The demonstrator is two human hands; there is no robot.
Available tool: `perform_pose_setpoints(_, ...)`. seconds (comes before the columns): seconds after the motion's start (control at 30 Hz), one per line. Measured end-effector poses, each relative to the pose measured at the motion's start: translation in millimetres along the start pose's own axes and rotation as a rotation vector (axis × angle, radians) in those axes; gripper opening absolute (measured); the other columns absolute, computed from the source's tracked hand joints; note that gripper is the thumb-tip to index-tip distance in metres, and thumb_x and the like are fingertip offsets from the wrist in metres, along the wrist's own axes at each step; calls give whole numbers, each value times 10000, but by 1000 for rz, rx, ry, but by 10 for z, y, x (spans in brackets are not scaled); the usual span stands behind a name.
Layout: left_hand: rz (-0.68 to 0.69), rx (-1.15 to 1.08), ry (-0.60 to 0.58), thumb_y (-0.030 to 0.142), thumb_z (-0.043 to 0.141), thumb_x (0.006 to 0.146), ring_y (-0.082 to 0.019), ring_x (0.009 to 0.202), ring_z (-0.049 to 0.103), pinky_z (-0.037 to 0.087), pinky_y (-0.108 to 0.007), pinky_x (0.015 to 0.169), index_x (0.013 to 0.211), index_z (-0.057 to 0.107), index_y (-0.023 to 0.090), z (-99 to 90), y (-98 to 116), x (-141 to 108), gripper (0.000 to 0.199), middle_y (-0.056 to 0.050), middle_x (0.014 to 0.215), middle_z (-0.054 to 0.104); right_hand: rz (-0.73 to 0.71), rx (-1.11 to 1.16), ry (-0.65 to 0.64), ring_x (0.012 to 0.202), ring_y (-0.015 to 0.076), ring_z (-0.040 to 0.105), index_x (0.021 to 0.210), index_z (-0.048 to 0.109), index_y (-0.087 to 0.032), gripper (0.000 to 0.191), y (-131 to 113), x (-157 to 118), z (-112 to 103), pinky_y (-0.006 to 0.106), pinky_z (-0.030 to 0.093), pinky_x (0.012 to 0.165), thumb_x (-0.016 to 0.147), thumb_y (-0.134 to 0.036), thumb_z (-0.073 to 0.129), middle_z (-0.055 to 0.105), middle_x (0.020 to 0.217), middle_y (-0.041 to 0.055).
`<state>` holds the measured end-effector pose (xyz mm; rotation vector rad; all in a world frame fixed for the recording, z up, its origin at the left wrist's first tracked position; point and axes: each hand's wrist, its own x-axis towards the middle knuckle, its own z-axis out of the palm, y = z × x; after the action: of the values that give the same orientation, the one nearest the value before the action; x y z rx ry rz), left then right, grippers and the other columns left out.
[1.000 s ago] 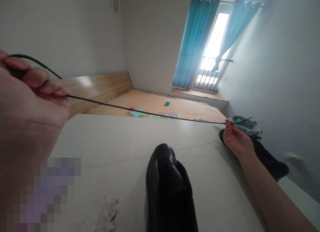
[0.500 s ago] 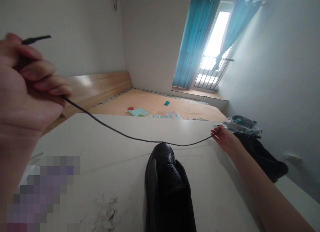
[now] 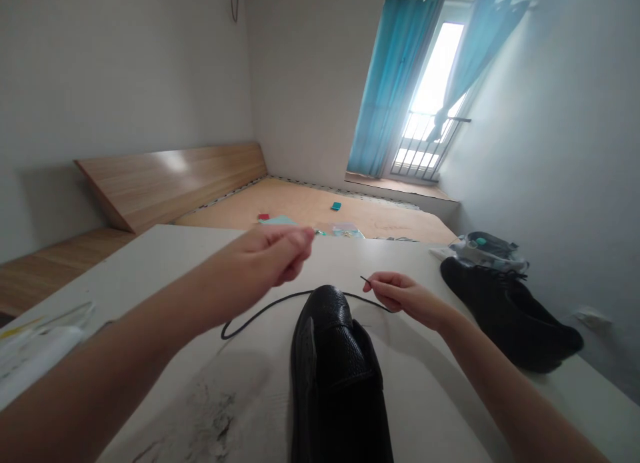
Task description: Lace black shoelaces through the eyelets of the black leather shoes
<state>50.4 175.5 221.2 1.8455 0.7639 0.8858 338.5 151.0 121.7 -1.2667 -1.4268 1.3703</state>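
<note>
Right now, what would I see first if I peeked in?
A black shoe sits front and centre on the white table. Above it, the left hand and right hand each pinch a thin black lace that droops onto the table. Bright blue curtains hang at the window behind.

Both hands (image 3: 273, 255) raised (fingers pinched), forearms extended

head-worn view, forward-down, close over table (image 3: 165, 263)

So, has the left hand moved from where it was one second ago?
Yes. The left hand came down from the picture's upper left toward the middle, now above the black shoe, with the black lace slack.
</note>
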Motion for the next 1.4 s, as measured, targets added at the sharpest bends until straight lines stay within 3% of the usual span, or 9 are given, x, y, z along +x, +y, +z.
perform_pose_setpoints(0.13,41,518,-235,349,415,930,-156,644,510,341,-256,572,758,596,212,260,-49,-72,285,16,679,577,49,-114,-152,467,63,212,874,673,-116,360,-126,-60,129,226,123,438,814,-472,667,304,499,-97)
perform_pose_setpoints(0.2,65,620,-273,252,421,901,-185,779,590,386,-280,662,957,648,252,381,-89,-109,234,2,863,668,62,-154,-191,472,64,209,806,665,-125,332,-152,-75,154,229,116,435,822,-457,660,318,500,-92)
perform_pose_setpoints(0.27,79,670,-302,229,449,860,-197,824,615,405,-298,706,977,665,269,475,-148,-135,249,-1,929,680,84,-175,-250,471,61,224,752,654,-127,307,-154,-80,166,227,125,434,816,-427,670,350,501,-86)
perform_pose_setpoints(0.4,5,707,-311,383,546,815,-220,805,629,412,-316,670,892,702,291,555,-250,-145,197,6,887,693,147,-160,-403,462,58,311,720,641,-123,296,-132,-82,180,212,206,444,777,-407,705,442,508,-69)
perform_pose_setpoints(0.5,-49,706,-298,444,561,804,-235,817,635,415,-323,655,899,711,311,561,-263,-138,222,6,877,711,162,-132,-450,458,64,374,714,620,-130,307,-119,-87,192,211,239,459,795,-418,687,487,501,-58)
perform_pose_setpoints(0.8,-51,784,-293,264,547,713,-243,796,653,451,-336,661,841,694,270,669,-229,-158,196,-16,870,704,167,-85,-487,448,67,431,721,584,-134,364,-53,-68,257,205,257,456,792,-475,692,530,505,-48)
perform_pose_setpoints(1.4,-38,826,-233,198,491,789,-263,782,667,459,-345,640,814,673,223,809,-287,-131,185,-50,830,712,146,-86,-497,456,66,424,681,547,-140,404,91,2,268,192,275,452,775,-500,705,521,510,-47)
